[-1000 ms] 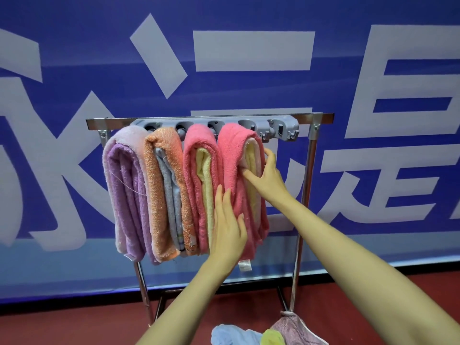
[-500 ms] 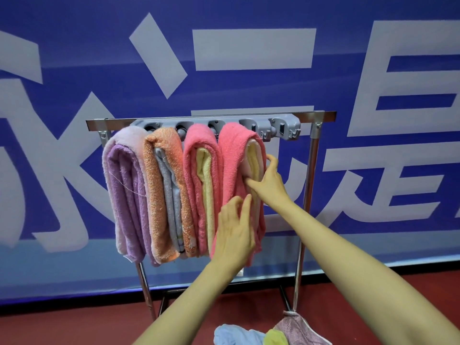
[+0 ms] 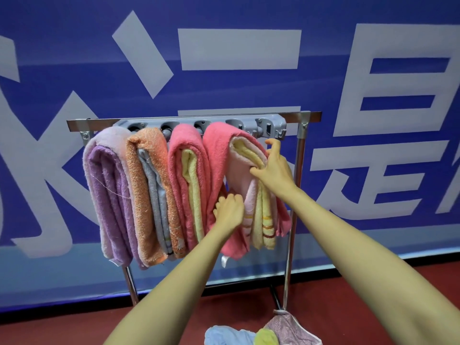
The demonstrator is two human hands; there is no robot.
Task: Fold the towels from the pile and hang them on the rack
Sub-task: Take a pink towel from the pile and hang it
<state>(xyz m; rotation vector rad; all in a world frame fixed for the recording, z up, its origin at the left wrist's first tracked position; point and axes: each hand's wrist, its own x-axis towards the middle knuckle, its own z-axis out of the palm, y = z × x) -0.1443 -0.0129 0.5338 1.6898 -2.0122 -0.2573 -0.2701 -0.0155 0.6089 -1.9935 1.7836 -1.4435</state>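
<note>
Squaring up the coral towel (image 3: 219, 145) at the right end of the rack (image 3: 302, 155).
It hangs long axis down from the bar (image 3: 77, 124). My right hand (image 3: 273, 168) clamps its fingers on the yellow inner folds up high, and my left hand (image 3: 229, 212) curls its fingers into the left edge lower down.

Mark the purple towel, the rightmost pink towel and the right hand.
purple towel (image 3: 109, 195), head view, middle of its front fold.
rightmost pink towel (image 3: 219, 145), head view, outer layer near the top.
right hand (image 3: 276, 168), head view, back of the hand.
</note>
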